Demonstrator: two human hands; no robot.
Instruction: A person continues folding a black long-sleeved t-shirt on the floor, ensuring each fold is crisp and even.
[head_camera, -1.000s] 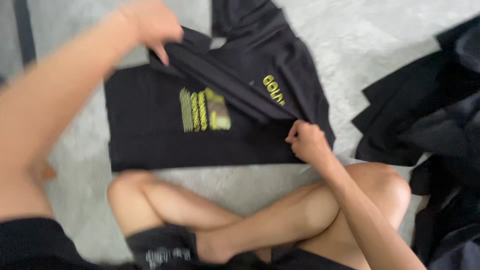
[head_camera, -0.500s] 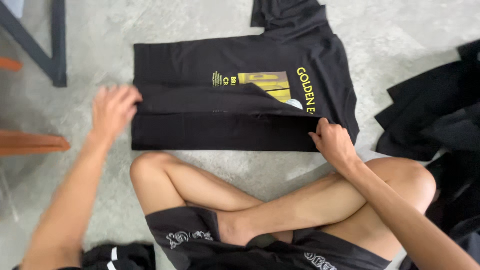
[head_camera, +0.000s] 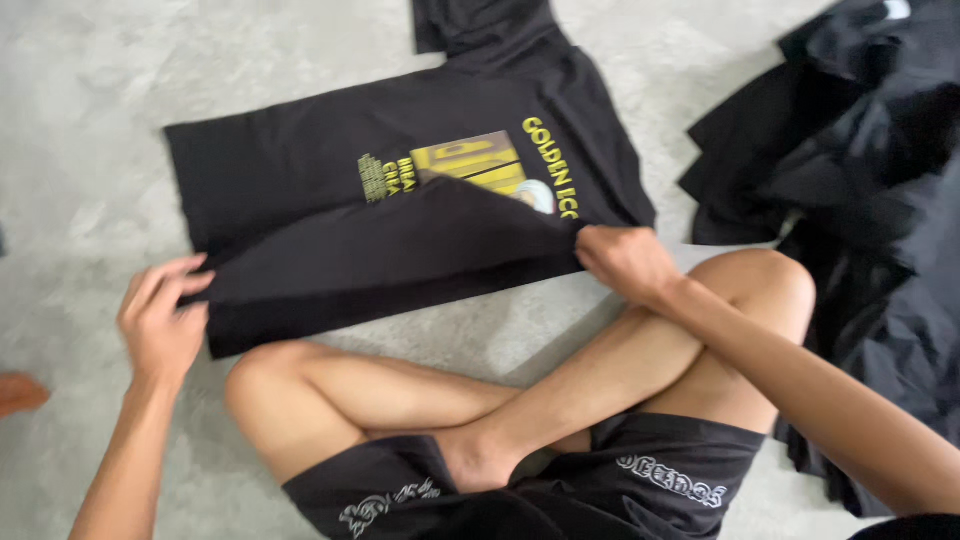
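Observation:
A black T-shirt (head_camera: 300, 170) with a yellow print (head_camera: 470, 165) lies flat on the grey carpet in front of my crossed legs. Its near side is folded over towards the middle as a long black strip (head_camera: 390, 260). My left hand (head_camera: 160, 320) grips the left end of that strip at the shirt's hem. My right hand (head_camera: 625, 262) pinches the strip's right end, near the shoulder and just below the print. A sleeve (head_camera: 480, 25) sticks out at the top edge of the view.
A heap of black garments (head_camera: 850, 160) lies on the carpet to the right, beside my right knee (head_camera: 770, 285). Grey carpet (head_camera: 90, 120) surrounds the shirt. A small orange-brown object (head_camera: 20, 392) shows at the left edge.
My left hand came down from the shirt's far side to its near left corner and took hold. The near side now lies folded over the print's lower part. The view shifted.

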